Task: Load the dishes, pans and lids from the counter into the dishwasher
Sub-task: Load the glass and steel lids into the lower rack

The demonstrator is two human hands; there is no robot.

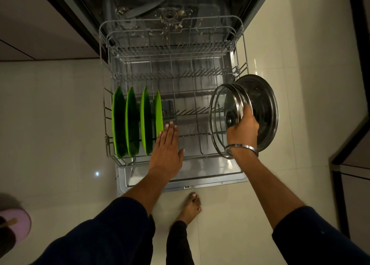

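Floor (60,114) is glossy cream tile with thin grout lines, dim room light, one small bright reflection spot (97,173) left of centre. Dark-edged cabinet front (50,24) fills the upper left corner, another dark-framed cabinet (352,174) runs down the right edge. Pink round object (18,222), partly cut off, sits at the lower left edge.

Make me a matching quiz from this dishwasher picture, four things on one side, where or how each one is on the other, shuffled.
Things:
1. green plates
2. glass lid
3. steel lid
4. left hand

States:
A. flat and open above the rack
B. standing on edge at the rack's left
C. gripped by the right hand
D. behind the glass lid, at the rack's right

Pairs: 1-B, 2-C, 3-D, 4-A
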